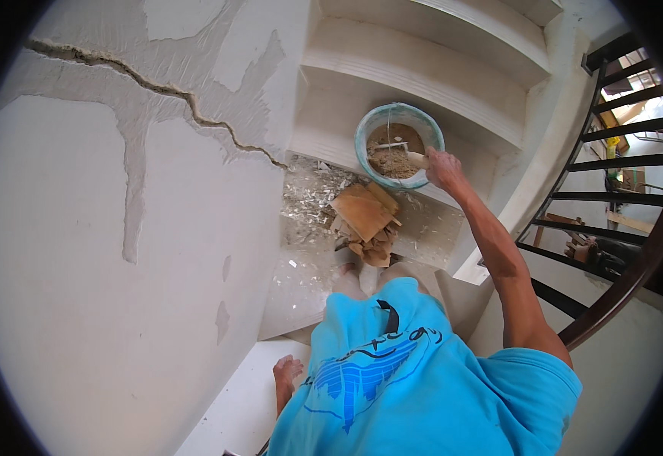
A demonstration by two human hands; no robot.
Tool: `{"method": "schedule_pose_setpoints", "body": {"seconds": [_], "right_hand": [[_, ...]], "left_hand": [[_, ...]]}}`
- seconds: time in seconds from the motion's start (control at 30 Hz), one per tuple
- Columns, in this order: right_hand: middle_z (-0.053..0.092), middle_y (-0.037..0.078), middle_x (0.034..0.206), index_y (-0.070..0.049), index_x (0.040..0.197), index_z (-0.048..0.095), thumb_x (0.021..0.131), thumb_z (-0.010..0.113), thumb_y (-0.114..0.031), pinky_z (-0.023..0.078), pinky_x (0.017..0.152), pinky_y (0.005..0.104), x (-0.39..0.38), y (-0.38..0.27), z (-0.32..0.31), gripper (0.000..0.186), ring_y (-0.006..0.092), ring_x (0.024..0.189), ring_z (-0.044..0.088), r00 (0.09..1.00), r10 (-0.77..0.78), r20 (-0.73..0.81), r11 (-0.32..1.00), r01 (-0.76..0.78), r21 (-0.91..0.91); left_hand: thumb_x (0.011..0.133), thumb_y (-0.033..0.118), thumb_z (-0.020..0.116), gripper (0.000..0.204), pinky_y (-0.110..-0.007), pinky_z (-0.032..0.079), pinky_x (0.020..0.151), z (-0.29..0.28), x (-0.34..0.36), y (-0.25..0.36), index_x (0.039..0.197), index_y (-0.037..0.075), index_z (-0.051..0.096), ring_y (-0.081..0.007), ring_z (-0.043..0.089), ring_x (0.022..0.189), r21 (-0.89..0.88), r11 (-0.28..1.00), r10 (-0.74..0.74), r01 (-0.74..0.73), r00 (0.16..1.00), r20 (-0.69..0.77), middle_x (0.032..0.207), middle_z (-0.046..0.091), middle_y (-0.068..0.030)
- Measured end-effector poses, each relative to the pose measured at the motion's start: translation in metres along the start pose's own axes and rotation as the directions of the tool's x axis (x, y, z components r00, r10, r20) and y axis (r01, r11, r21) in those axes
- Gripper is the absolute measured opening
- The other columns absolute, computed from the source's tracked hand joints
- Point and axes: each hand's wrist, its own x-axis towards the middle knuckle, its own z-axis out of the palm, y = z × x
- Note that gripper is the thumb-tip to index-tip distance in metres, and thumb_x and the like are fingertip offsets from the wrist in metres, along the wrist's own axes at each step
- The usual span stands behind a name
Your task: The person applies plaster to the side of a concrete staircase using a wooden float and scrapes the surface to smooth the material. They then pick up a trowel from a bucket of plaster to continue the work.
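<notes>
My right hand point(443, 169) reaches over the near right rim of a teal-edged bucket point(361, 144) on the stair step. It is closed round the pale handle of a trowel point(418, 159), whose far end is in the bucket. Grainy brown mortar mix point(392, 163) lies inside, and a thin wire handle crosses the opening. My left hand point(287, 369) hangs low at my left side beside the wall, fingers loosely bent and slightly apart, with nothing seen in it.
A jagged crack point(160, 87) runs across the scraped wall at left. Broken brown boards point(365, 213) and white plaster chips point(312, 197) lie on the step before my feet. Stairs point(422, 57) rise beyond the bucket. A black-barred railing point(620, 165) with a dark handrail stands at right.
</notes>
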Motion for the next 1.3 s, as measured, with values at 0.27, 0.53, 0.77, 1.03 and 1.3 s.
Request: {"method": "schedule_pose_setpoints", "body": {"seconds": [0.27, 0.53, 0.77, 1.03, 1.3], "right_hand": [[0.066, 0.017, 0.106, -0.016, 0.122, 0.061, 0.073, 0.062, -0.012, 0.05, 0.086, 0.0445, -0.01, 0.031, 0.012, 0.048, 0.0341, 0.098, 0.063, 0.97, 0.22, -0.102, 0.965, -0.202, 0.167], [0.068, 0.018, 0.102, -0.012, 0.117, 0.065, 0.068, 0.062, -0.013, 0.051, 0.081, 0.0399, -0.003, 0.027, 0.046, 0.049, 0.0333, 0.088, 0.066, 0.963, 0.249, -0.098, 0.943, -0.218, 0.25], [0.069, 0.017, 0.094, -0.01, 0.116, 0.065, 0.067, 0.064, -0.014, 0.051, 0.074, 0.0376, -0.012, 0.026, 0.041, 0.049, 0.0284, 0.084, 0.066, 0.946, 0.324, 0.027, 0.839, -0.301, 0.453], [0.068, 0.021, 0.094, -0.009, 0.115, 0.066, 0.069, 0.064, -0.017, 0.05, 0.081, 0.0398, -0.006, 0.029, 0.052, 0.047, 0.0335, 0.089, 0.066, 0.942, 0.336, -0.021, 0.866, -0.3, 0.401], [0.059, 0.005, 0.066, -0.011, 0.116, 0.066, 0.072, 0.061, -0.014, 0.043, 0.043, 0.0281, -0.015, 0.019, 0.03, 0.044, 0.0123, 0.048, 0.051, 0.918, 0.317, 0.24, 0.67, -0.396, 0.628]], "left_hand": [[0.089, 0.021, 0.053, 0.038, -0.044, 0.053, 0.075, 0.015, 0.023, 0.037, 0.119, -0.001, 0.054, -0.0321, 0.066, 0.084, 0.065, 0.995, 0.075, -0.079, 0.995, 0.064, 0.101, 0.065, -0.0208], [0.088, 0.026, 0.058, 0.04, -0.045, 0.053, 0.074, -0.018, 0.018, 0.009, 0.118, 0.001, 0.055, -0.0326, 0.066, 0.084, 0.051, 0.996, 0.065, -0.067, 0.997, 0.031, 0.1, 0.065, -0.0208], [0.087, 0.031, 0.059, 0.051, -0.045, 0.051, 0.079, -0.012, 0.007, 0.013, 0.124, -0.003, 0.049, -0.0347, 0.063, 0.092, 0.09, 0.996, 0.018, -0.028, 0.994, 0.111, 0.109, 0.061, -0.0242], [0.089, 0.028, 0.054, 0.047, -0.045, 0.051, 0.08, 0.0, -0.014, 0.018, 0.124, -0.002, 0.05, -0.0352, 0.063, 0.092, 0.191, 0.937, 0.275, -0.294, 0.954, 0.116, 0.108, 0.061, -0.0236], [0.089, 0.029, 0.055, 0.045, -0.047, 0.05, 0.081, -0.009, 0.017, -0.001, 0.124, 0.0, 0.05, -0.0351, 0.063, 0.093, 0.078, 0.997, 0.005, -0.008, 1.0, 0.03, 0.108, 0.061, -0.0229]]}}
